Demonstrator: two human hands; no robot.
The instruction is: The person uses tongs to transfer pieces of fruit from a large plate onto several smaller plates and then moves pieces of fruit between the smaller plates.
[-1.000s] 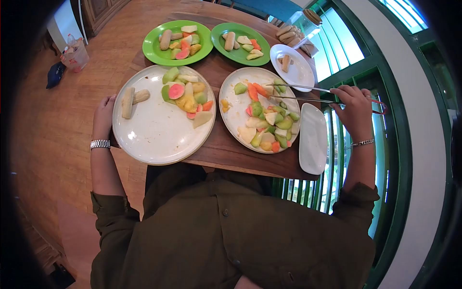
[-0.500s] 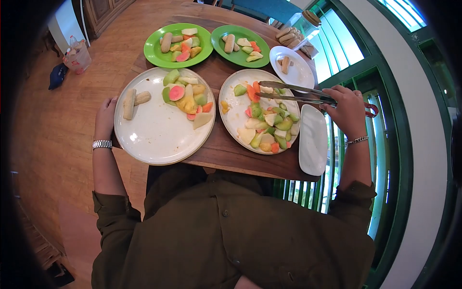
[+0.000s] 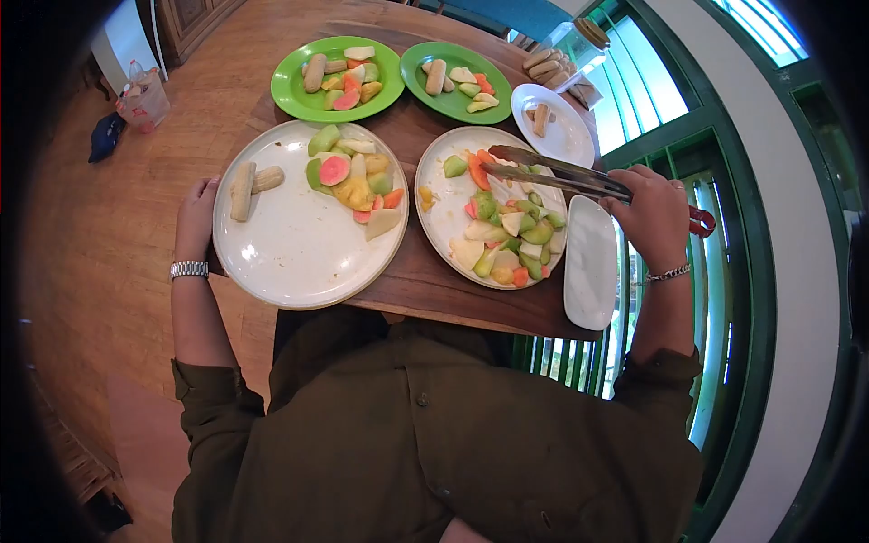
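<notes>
My right hand (image 3: pixel 650 213) is closed around a pair of metal tongs (image 3: pixel 579 173) with a red handle end. The tongs' tips hover over the fruit plate (image 3: pixel 435 231), close to orange fruit pieces (image 3: pixel 477 172); whether they touch them I cannot tell. That plate holds green, cream, pink and orange chunks. My left hand (image 3: pixel 195 220) grips the left rim of the large white plate (image 3: pixel 281 262), its fingers partly hidden. On this plate two crossed ladyfinger biscuits (image 3: pixel 242 192) lie at left, and mixed fruit (image 3: pixel 351 190) with a round pink slice sits at upper right.
Two green plates (image 3: pixel 288 101) (image 3: pixel 501 109) with biscuits and fruit stand at the back. A small white plate (image 3: pixel 572 145) holds biscuit pieces, beside a jar (image 3: pixel 579 45) and more biscuits (image 3: pixel 545 68). At right lies a white rectangular dish (image 3: pixel 588 271), near the window.
The tongs' tips have shifted slightly upward over the fruit plate. My left hand stays at the large plate's rim, and the fruit looks unchanged.
</notes>
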